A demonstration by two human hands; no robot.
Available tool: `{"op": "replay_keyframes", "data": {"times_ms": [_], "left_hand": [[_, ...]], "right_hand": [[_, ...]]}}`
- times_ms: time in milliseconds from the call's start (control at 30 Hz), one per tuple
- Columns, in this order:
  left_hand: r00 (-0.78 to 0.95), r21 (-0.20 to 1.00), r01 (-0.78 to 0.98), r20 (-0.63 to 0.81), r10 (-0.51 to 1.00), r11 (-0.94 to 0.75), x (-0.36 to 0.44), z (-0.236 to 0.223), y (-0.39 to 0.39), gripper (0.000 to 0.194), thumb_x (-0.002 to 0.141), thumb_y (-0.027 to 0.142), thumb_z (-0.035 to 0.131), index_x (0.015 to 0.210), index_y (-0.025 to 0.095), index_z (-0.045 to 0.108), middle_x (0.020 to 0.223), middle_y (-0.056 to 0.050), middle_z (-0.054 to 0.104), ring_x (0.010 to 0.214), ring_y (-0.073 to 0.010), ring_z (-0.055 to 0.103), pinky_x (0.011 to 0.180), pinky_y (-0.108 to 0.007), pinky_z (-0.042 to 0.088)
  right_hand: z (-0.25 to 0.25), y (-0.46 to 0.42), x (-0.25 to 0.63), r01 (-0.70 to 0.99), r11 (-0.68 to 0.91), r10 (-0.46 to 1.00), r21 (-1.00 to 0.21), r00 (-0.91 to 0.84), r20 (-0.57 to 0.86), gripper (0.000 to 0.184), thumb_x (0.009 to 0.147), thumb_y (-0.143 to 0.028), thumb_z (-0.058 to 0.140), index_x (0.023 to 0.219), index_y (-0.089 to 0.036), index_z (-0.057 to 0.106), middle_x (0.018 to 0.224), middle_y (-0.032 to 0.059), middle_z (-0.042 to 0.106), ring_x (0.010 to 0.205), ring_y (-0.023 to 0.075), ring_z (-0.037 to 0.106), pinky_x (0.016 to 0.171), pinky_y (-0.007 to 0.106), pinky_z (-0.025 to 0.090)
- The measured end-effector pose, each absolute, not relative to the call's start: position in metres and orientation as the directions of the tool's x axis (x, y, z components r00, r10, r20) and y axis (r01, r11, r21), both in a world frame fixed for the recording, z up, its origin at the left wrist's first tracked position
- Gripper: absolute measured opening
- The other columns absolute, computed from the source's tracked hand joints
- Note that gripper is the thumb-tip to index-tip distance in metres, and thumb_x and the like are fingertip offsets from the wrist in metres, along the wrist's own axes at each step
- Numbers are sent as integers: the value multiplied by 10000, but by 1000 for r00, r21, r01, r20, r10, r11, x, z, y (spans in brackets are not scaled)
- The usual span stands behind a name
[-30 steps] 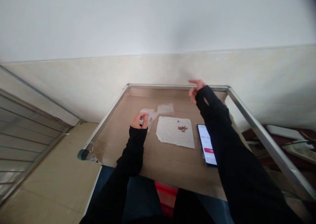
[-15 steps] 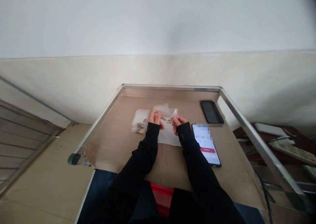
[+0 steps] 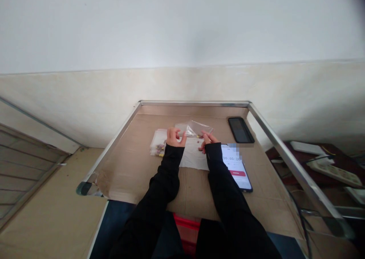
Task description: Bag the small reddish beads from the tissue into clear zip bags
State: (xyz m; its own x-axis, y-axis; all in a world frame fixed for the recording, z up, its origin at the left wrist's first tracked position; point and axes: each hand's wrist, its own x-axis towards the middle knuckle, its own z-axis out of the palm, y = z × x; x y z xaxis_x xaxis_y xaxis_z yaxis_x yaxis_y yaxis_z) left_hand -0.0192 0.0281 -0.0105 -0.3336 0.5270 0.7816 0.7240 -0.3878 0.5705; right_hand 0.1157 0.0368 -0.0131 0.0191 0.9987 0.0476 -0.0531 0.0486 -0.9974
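We are pinching a clear zip bag (image 3: 194, 129) near the middle of the desk, the fingers (image 3: 184, 136) of our left hand (image 3: 174, 138) and right hand (image 3: 207, 140) closed on its near edge. The cardboard-topped desk (image 3: 256, 198) is standing against a white wall (image 3: 182, 30). Stacked filled bags (image 3: 158, 143) are lying at nine o'clock, a white sheet (image 3: 192, 158) at six, a lit phone (image 3: 236, 167) at four, and a dark phone (image 3: 241, 130) at three.

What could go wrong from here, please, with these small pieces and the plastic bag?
The small pieces lie loose beside the right hand, so a finger might scatter them across the white paper sheet. The thin clear plastic bag touches the left hand and could perhaps slip. The right sleeve is very near the phone showing a timer, so it might touch the screen.
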Motion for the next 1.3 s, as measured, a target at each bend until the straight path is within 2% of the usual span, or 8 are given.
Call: {"op": "replay_keyframes", "data": {"times_ms": [167, 367, 467, 567, 667, 967, 1200, 1300], "left_hand": [[-241, 537, 671, 810, 535, -512, -15, -14, 24, 72, 624, 161, 483, 696, 151, 479, 619, 9, 435, 497, -71, 394, 504, -203, 369], [-297, 614, 583, 771, 564, -532, -11, -10, 10, 145, 621, 151, 467, 762, 152, 498, 670, -11, 455, 557, -90, 427, 519, -217, 387], [-244, 679, 534, 694, 677, -504, -3, -11, 10, 89, 653, 201, 489, 728, 158, 512, 614, 3, 466, 510, -79, 419, 488, -205, 384], [-149, 745, 471, 595, 790, -472, 7, -13, 12, 135, 664, 287, 518, 715, 161, 523, 574, 14, 481, 463, -67, 405, 432, -187, 362], [-178, 787, 467, 531, 829, -404, 10, -17, 14, 179, 678, 335, 515, 694, 157, 517, 571, 15, 487, 465, -65, 419, 429, -182, 364], [-197, 801, 437, 529, 825, -409, 4, -24, 18, 254, 741, 393, 437, 708, 158, 527, 643, -13, 510, 507, -73, 444, 428, -180, 356], [-176, 961, 61, 275, 945, -268, 5, -27, 23, 346, 668, 502, 484, 691, 156, 483, 514, 29, 454, 414, -59, 418, 395, -177, 348], [-149, 965, 43, 262, 954, -258, 4, -29, 23, 347, 680, 505, 466, 701, 160, 485, 501, 32, 446, 405, -63, 416, 393, -182, 345]], "right_hand": [[-16, 39, 113, 85, 101, 983, -991, 144, 112, 447, 666, -471, 459, 963, -159, 582, 521, -27, 495, 307, 38, 417, 294, 159, 366], [-12, 37, 116, 26, -19, 972, -999, 235, -12, 463, 676, -462, 454, 1004, -150, 548, 397, -57, 446, 262, 46, 356, 260, 170, 343], [-16, 35, 114, 131, 96, 971, -987, 205, 122, 401, 682, -437, 466, 953, -158, 564, 553, -4, 542, 325, 51, 410, 307, 188, 378], [-23, 33, 111, 307, 345, 928, -887, 27, 371, 269, 675, -361, 502, 824, -166, 612, 663, 28, 550, 451, 73, 471, 389, 194, 404], [-26, 29, 108, 363, 486, 870, -795, -117, 478, 225, 680, -277, 495, 841, -182, 619, 724, 28, 530, 479, 63, 457, 399, 180, 381], [-29, 26, 104, 286, 367, 930, -885, -103, 353, 300, 703, -323, 458, 961, -252, 593, 820, 15, 500, 437, 48, 398, 371, 198, 364], [-31, 27, 105, 277, 384, 923, -881, -121, 365, 325, 717, -363, 437, 981, -248, 586, 822, 14, 485, 429, 38, 384, 383, 197, 363], [-28, 26, 104, 304, 404, 914, -863, -97, 393, 320, 713, -368, 450, 972, -244, 592, 802, 18, 497, 454, 51, 404, 388, 199, 355]]}}
